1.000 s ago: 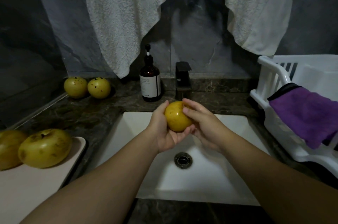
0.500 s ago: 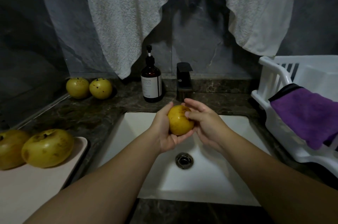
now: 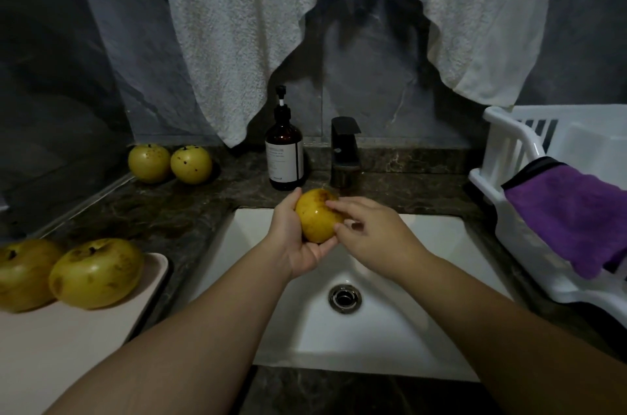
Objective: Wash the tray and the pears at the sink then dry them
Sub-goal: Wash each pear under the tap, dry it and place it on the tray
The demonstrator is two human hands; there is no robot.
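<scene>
Left hand [image 3: 298, 238] cups the held pear [image 3: 317, 216], fingers curled under it, thumb up its far side. Right hand [image 3: 369, 234]: fingertips [image 3: 334, 205] bent onto pear's right face. Pear is above the sink [image 3: 424, 329], just in front of the faucet [image 3: 344, 153]. Left of sink: tray [image 3: 68, 346] bearing two pears [image 3: 96, 274]; two more pears [image 3: 169, 163] at back-left.
</scene>
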